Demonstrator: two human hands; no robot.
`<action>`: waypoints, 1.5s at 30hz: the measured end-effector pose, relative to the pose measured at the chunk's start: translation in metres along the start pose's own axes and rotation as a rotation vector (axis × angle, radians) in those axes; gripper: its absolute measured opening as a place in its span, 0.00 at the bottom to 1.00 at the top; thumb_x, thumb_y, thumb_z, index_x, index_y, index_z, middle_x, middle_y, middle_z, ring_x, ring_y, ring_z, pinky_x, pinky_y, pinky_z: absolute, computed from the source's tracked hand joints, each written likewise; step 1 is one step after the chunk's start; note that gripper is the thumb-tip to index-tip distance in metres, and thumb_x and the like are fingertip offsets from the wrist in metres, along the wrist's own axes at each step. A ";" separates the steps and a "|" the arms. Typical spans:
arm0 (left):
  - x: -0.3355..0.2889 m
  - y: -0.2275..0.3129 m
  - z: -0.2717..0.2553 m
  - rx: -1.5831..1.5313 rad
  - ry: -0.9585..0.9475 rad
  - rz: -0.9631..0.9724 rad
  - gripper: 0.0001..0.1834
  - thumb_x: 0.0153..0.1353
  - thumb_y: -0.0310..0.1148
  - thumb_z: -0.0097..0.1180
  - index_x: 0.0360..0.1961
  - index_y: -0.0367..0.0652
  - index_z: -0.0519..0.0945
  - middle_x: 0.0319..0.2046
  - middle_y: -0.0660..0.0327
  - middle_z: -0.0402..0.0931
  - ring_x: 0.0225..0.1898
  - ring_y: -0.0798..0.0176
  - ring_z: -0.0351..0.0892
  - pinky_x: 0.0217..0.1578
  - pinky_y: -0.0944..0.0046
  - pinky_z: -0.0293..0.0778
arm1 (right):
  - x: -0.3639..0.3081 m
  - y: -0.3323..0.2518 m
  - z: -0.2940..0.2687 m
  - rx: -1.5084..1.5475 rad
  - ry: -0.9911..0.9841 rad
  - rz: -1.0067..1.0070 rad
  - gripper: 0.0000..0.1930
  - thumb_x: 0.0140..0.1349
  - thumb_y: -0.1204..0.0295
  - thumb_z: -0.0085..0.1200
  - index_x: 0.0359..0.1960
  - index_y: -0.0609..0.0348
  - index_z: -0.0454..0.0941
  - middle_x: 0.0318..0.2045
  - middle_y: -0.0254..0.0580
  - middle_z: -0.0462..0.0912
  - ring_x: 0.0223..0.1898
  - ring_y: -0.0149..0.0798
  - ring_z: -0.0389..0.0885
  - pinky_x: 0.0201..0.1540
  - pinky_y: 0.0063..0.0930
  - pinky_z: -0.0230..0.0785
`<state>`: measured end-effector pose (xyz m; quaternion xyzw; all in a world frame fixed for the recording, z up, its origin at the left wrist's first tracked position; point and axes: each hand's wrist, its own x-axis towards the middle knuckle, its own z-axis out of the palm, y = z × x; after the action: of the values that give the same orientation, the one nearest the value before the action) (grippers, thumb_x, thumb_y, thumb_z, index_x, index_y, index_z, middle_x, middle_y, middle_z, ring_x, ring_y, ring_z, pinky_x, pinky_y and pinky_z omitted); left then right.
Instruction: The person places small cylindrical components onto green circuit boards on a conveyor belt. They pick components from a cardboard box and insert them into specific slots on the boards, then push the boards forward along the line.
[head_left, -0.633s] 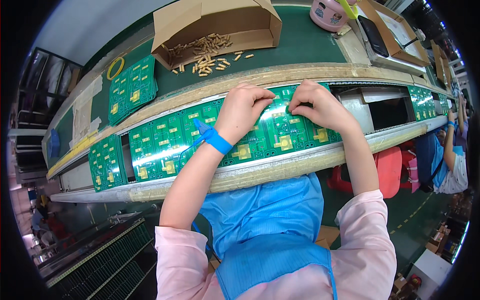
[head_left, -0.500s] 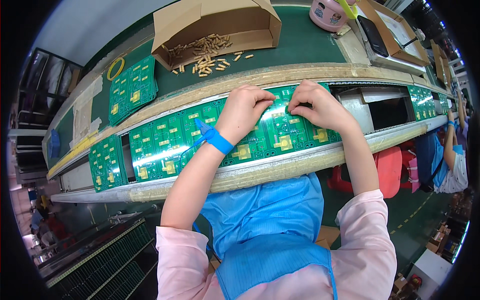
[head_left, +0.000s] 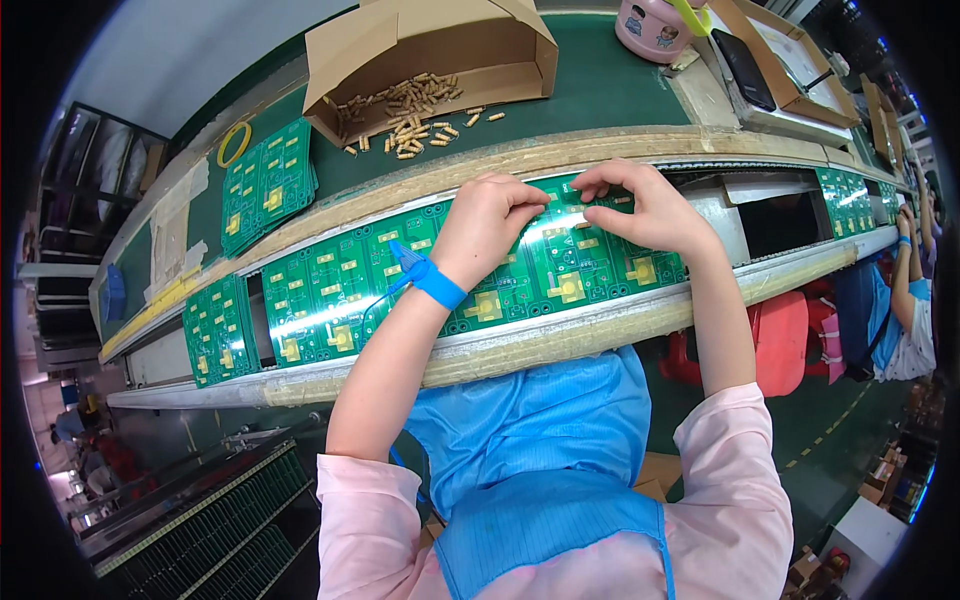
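The green-topped bench carries an open cardboard box, with loose tan components before it. Toward its left end, stacked boards lie beside a yellow ring. Along its near edge, a track bears green circuit boards.

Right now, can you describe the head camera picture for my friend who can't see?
A person's bare left hand and right hand reach over a row of green circuit boards. Beyond sits an open cardboard box with small tan parts inside and in front.

I see circuit boards in a rail mid-frame; behind, on the bench, a box upper centre, a board stack left of it.
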<state>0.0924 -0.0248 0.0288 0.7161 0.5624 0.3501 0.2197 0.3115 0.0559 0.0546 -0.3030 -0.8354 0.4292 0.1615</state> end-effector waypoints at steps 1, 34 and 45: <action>0.000 0.000 0.001 0.008 0.006 0.005 0.08 0.55 0.27 0.62 0.36 0.39 0.86 0.32 0.53 0.82 0.37 0.53 0.81 0.41 0.58 0.75 | 0.001 -0.001 -0.001 -0.003 0.005 0.007 0.16 0.53 0.75 0.60 0.45 0.64 0.79 0.35 0.41 0.81 0.40 0.33 0.79 0.47 0.27 0.72; -0.013 -0.057 -0.086 0.696 0.230 0.016 0.15 0.59 0.27 0.56 0.48 0.43 0.81 0.40 0.56 0.77 0.44 0.50 0.75 0.46 0.55 0.73 | 0.088 -0.026 0.036 -0.493 0.263 -0.321 0.10 0.58 0.78 0.51 0.39 0.61 0.83 0.43 0.40 0.81 0.45 0.46 0.79 0.49 0.38 0.73; -0.022 -0.070 -0.089 0.521 0.298 0.028 0.05 0.54 0.27 0.62 0.32 0.37 0.83 0.33 0.58 0.77 0.39 0.54 0.75 0.42 0.59 0.73 | 0.094 -0.001 0.032 -0.357 0.318 -0.227 0.10 0.56 0.81 0.54 0.39 0.63 0.83 0.39 0.44 0.79 0.45 0.48 0.79 0.49 0.38 0.72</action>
<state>-0.0223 -0.0338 0.0326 0.6968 0.6494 0.2983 -0.0615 0.2229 0.0961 0.0376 -0.2947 -0.8907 0.2011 0.2816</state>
